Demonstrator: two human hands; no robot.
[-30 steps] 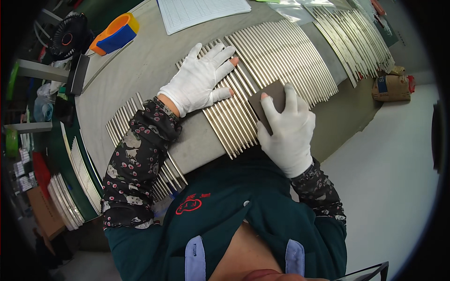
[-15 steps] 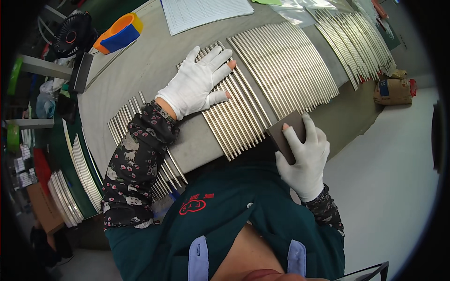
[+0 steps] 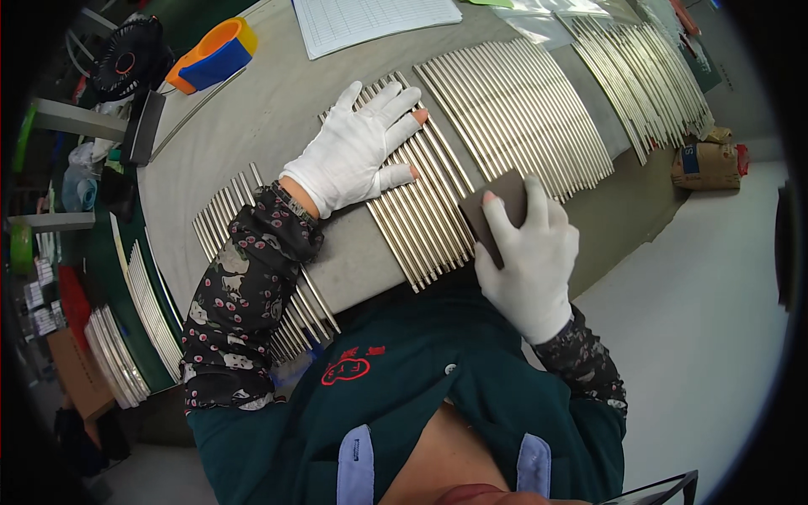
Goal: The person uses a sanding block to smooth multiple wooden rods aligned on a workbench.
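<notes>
My left hand (image 3: 353,147), in a white glove with bare tips on thumb and index finger, lies flat with fingers spread across a row of thin metal rods (image 3: 421,227). In my white-gloved right hand (image 3: 532,261) is a dark grey-brown sanding block (image 3: 498,209), gripped between thumb and fingers. The block is at the near right edge of that row, by the lower ends of a second, wider row of rods (image 3: 518,118). Whether it touches the rods cannot be told. Another group of rods (image 3: 220,217) lies left, partly under my left forearm.
More rods (image 3: 644,88) lie at the far right beside a clear plastic bag (image 3: 547,25). A printed sheet (image 3: 374,23) rests at the back. An orange and blue tape roll (image 3: 215,57) and a black fan (image 3: 128,61) stand at the back left. A brown package (image 3: 711,165) sits right.
My right hand has moved the block up and to the left, closer to the row under my left hand. The left hand stays nearly in place.
</notes>
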